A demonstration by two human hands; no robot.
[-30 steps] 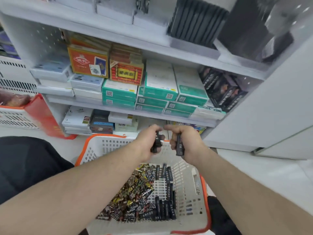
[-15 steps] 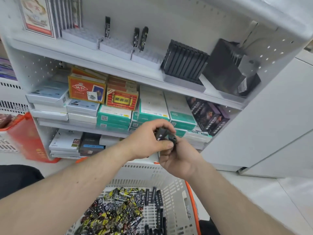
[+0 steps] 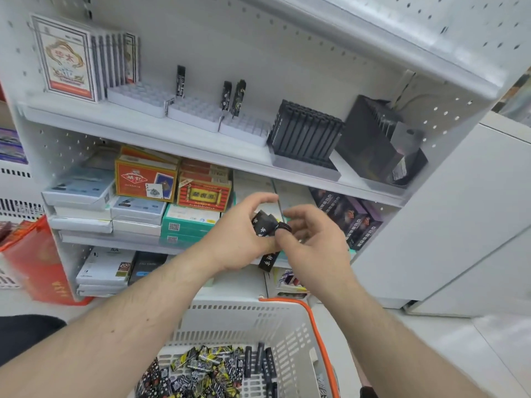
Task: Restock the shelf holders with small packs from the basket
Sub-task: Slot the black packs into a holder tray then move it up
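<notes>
Black small packs [image 3: 265, 225] sit bunched in your left hand [image 3: 244, 239], fingers curled round them. Your right hand [image 3: 311, 239] pinches one end, above the white basket [image 3: 290, 326].

head-worn view, facing forward and down, close to shelf [image 3: 201, 145]

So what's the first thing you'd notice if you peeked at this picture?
Two hands meet in the middle, the left hand gripping a bunch of small black packs while the right hand pinches at them. Below sits a white basket with an orange rim, holding a heap of colourful little packs. Up on the shelf, three white holders stand nearly bare, with only three packs poking up.
</notes>
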